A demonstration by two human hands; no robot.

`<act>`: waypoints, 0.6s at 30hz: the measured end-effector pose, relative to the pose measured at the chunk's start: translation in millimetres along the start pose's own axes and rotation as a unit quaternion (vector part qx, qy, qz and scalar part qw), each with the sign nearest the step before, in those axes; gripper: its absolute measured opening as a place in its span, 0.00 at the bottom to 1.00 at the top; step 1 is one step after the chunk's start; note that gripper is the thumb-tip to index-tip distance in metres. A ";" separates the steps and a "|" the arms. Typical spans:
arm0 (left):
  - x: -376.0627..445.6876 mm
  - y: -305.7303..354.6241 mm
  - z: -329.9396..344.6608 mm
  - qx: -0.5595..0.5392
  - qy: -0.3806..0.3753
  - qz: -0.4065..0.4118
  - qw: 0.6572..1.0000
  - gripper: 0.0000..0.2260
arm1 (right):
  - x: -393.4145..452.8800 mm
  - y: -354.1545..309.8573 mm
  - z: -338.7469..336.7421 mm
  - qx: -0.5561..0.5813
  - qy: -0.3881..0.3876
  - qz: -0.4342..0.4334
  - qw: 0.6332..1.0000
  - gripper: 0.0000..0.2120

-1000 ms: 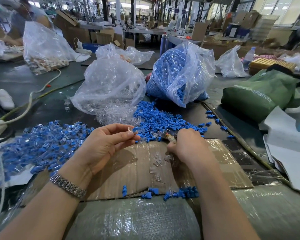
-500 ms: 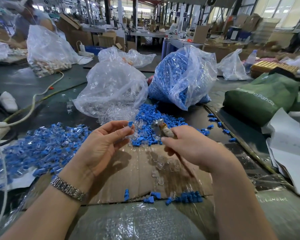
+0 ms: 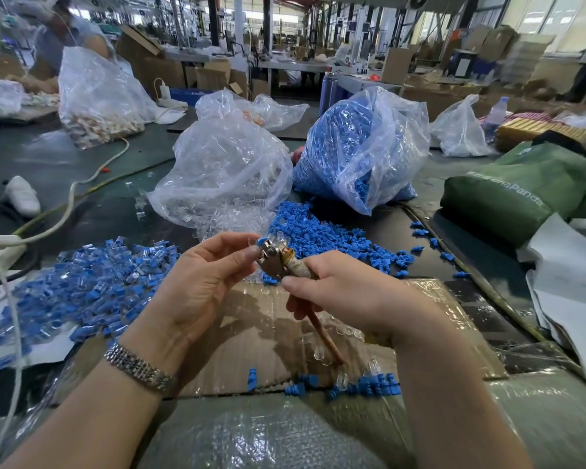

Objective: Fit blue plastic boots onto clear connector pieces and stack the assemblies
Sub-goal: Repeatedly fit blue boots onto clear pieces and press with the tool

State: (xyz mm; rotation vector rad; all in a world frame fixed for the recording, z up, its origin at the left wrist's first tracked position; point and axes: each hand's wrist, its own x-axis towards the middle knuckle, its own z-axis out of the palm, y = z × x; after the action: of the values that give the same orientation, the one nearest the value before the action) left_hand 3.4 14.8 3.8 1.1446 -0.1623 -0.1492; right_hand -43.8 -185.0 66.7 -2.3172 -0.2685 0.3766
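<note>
Above the cardboard sheet [image 3: 251,319] our right hand [image 3: 349,292] grips a small metal-headed tool [image 3: 274,260], so its head meets the clear connector [image 3: 255,239] that our left hand [image 3: 203,279] pinches, probably to seat it. Loose blue boots [image 3: 318,235] lie just behind the cardboard, finished assemblies [image 3: 82,289] to its left.

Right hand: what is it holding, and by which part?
The right hand grips a metal-headed tool by its taped handle, just behind the head; the brown shaft sticks out below the fingers.
</note>
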 end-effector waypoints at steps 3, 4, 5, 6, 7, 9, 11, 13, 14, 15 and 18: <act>0.4 -1.2 0.8 0.003 -0.008 0.002 1.000 0.11 | 2.2 3.0 1.6 0.016 0.007 -0.005 1.000 0.14; -0.1 -1.5 1.1 0.003 -0.011 0.002 1.000 0.11 | 3.1 4.4 2.1 0.022 0.009 -0.006 1.000 0.13; -0.5 -1.9 1.3 0.006 -0.014 0.002 1.000 0.11 | 4.0 5.8 2.6 0.026 0.009 -0.006 1.000 0.14; -1.0 -2.4 1.6 0.012 -0.016 0.004 1.000 0.11 | 4.8 7.6 3.2 0.028 0.007 -0.005 1.000 0.14; -1.3 -3.0 2.0 0.021 -0.016 0.007 1.000 0.12 | 5.6 9.5 3.7 0.030 0.004 -0.003 1.000 0.14; -2.1 -4.3 3.3 0.040 -0.011 0.012 0.999 0.13 | 7.0 13.7 6.1 0.046 -0.002 0.002 0.999 0.15; -2.8 -5.2 5.7 0.058 -0.006 0.015 0.998 0.13 | 7.1 16.6 10.0 0.069 0.005 0.003 0.998 0.17; -3.6 -5.2 8.1 0.076 -0.002 0.020 0.997 0.12 | 7.7 16.5 15.1 0.064 0.026 -0.003 0.998 0.19; -4.0 -4.9 8.6 0.090 0.002 0.023 0.996 0.10 | 8.6 16.0 17.7 0.054 0.035 -0.005 0.998 0.21; -4.3 -4.6 8.6 0.105 0.008 0.026 0.994 0.10 | 10.0 15.8 19.9 0.044 0.042 -0.005 0.998 0.22; -5.6 -3.6 7.4 0.122 0.018 0.027 0.992 0.10 | 12.8 15.0 23.0 0.024 0.050 0.001 0.998 0.23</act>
State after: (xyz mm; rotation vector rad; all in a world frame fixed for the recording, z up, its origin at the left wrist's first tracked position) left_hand -3.8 7.9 3.2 1.3842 -0.1816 -0.0617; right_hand -38.7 -176.3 38.2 -2.2810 -0.2059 0.2656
